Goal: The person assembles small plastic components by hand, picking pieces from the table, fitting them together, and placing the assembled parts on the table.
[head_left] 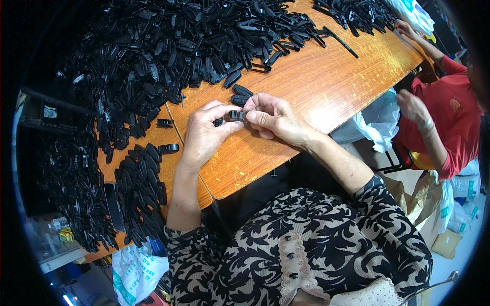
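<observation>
Between the fingertips of both hands is a small black plastic clip [237, 116], held just above the wooden table [291, 97]. My left hand [203, 131] pinches its left end, and my right hand [279, 120] grips the right end between thumb and fingers. Those fingers cover part of the clip, so its full shape is hidden. Just beyond the fingertips lie a couple of dark oval clip pieces [241, 92]. A single clip [168, 148] rests left of my left wrist, with another small black piece [165, 123] farther up.
A large heap of black clip parts [194, 46] covers the far left. A neater pile [138, 188] sits nearer, beside a phone [114, 206]. A dark pen [341, 42] lies at the back. To the right sits a person in red [439, 112]; a plastic bag [375, 125] hangs between us.
</observation>
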The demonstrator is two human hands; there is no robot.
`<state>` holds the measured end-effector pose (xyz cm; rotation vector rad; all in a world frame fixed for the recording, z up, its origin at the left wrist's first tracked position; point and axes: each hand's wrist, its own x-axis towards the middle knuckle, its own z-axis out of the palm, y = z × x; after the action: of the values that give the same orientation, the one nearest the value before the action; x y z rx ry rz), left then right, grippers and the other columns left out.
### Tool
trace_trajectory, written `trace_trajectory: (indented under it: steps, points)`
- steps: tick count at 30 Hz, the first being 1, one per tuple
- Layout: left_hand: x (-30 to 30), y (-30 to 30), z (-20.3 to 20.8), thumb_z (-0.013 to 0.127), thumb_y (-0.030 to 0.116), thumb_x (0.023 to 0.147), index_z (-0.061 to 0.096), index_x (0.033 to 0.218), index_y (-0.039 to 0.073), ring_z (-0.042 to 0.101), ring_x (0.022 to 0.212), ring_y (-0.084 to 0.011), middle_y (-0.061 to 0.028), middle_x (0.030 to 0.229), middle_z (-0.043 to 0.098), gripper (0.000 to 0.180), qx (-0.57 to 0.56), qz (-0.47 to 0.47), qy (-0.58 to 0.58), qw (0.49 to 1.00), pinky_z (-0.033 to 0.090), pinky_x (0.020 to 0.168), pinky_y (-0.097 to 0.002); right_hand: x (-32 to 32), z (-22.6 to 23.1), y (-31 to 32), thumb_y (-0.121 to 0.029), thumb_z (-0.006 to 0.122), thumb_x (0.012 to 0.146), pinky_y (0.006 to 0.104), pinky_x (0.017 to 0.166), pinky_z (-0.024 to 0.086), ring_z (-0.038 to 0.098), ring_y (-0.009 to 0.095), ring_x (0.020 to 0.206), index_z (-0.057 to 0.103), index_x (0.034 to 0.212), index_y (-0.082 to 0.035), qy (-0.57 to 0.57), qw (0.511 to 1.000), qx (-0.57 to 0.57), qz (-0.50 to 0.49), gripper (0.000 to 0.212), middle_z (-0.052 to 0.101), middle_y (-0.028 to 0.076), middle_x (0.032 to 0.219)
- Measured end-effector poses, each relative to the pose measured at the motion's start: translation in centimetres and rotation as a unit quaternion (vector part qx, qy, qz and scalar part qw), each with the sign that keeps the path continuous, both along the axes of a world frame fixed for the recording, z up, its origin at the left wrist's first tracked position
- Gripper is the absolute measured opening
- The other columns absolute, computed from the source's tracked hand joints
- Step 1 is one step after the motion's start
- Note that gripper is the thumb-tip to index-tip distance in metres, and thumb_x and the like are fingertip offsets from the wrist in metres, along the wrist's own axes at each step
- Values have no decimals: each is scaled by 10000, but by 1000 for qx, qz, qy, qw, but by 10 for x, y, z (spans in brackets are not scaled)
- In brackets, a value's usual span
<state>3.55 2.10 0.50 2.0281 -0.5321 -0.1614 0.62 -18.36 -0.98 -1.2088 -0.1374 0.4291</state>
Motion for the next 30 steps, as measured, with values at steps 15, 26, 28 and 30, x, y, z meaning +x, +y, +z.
trace_trajectory:
  steps: [15, 26, 28, 30]
  points:
    - [-4, -2, -7, 779, -7, 714, 750, 985, 2, 668, 729, -187, -102, 820, 700, 272, 45, -30, -142, 988, 514, 647, -290, 19, 26, -2, -233, 693, 902, 226, 538, 350, 472, 68, 594, 635, 744, -49, 64, 971, -216, 77, 249, 546, -8, 634]
    - [-8, -3, -10, 811, 49, 741, 766, 988, 21, 683, 724, -142, -100, 842, 751, 253, -127, -11, -4, 992, 528, 654, -283, 1, 25, 11, -281, 687, 963, 174, 460, 308, 494, 53, 556, 581, 961, -34, 30, 974, -225, -7, 269, 630, 26, 747]
    - [-9, -3, 0, 819, 57, 739, 772, 1006, 35, 673, 733, -112, -87, 847, 756, 272, -111, -19, 6, 994, 524, 658, -270, 4, 24, -2, -369, 726, 925, 241, 610, 469, 602, 98, 703, 588, 1088, -26, 37, 970, -242, 6, 404, 663, 33, 831]
    - [-6, 2, 2, 835, 74, 736, 782, 1040, 56, 661, 772, -64, -80, 874, 765, 310, -90, -54, 13, 994, 523, 672, -243, 2, 27, -10, -385, 725, 921, 220, 602, 448, 591, 84, 701, 619, 1089, -37, 11, 982, -169, 86, 401, 665, 22, 826]
